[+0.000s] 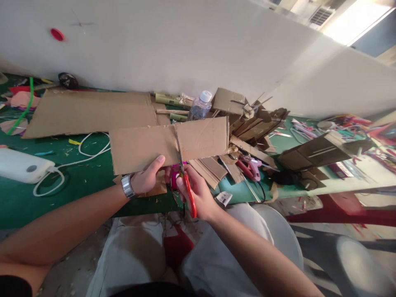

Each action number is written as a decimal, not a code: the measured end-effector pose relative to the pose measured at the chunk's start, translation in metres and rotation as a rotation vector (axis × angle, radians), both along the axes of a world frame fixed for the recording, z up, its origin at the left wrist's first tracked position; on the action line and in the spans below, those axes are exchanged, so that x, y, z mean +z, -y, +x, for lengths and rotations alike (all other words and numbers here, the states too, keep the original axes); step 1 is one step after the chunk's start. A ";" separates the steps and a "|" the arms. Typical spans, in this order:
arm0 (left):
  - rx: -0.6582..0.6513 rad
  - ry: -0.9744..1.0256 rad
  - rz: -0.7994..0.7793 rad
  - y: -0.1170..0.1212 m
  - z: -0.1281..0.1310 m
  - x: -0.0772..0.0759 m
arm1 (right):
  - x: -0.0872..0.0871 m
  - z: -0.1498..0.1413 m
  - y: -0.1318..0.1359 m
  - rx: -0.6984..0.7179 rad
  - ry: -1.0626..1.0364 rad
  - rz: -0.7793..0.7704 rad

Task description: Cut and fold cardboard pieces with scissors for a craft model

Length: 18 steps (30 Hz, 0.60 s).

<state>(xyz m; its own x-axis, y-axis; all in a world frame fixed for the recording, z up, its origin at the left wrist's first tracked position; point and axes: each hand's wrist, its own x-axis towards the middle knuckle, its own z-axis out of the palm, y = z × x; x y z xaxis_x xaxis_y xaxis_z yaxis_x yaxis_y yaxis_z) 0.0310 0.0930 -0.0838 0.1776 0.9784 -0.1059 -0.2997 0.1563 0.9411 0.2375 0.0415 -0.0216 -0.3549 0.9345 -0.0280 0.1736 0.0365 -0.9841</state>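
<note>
A long piece of cardboard [142,146] is held up over the table's front part, with a cut or crease line running across it. My left hand [147,175], with a metal watch at the wrist, grips its lower edge, the thumb on top and the fingers hidden beneath. My right hand [198,192] is closed round the red handles of a pair of scissors [190,196]. The scissor blades lie along the line in the cardboard. Something magenta [175,175] shows between my hands, partly covered.
Another cardboard sheet [93,109] lies at the back left. A plastic bottle [200,106] stands behind the held piece. To the right are cardboard scraps [210,171], a pink glue gun [254,168] and a cardboard construction [315,152]. A white device [21,165] with a cable sits left.
</note>
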 end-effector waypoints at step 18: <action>0.107 -0.371 0.006 0.012 0.001 0.010 | 0.005 -0.003 0.003 -0.016 0.051 -0.089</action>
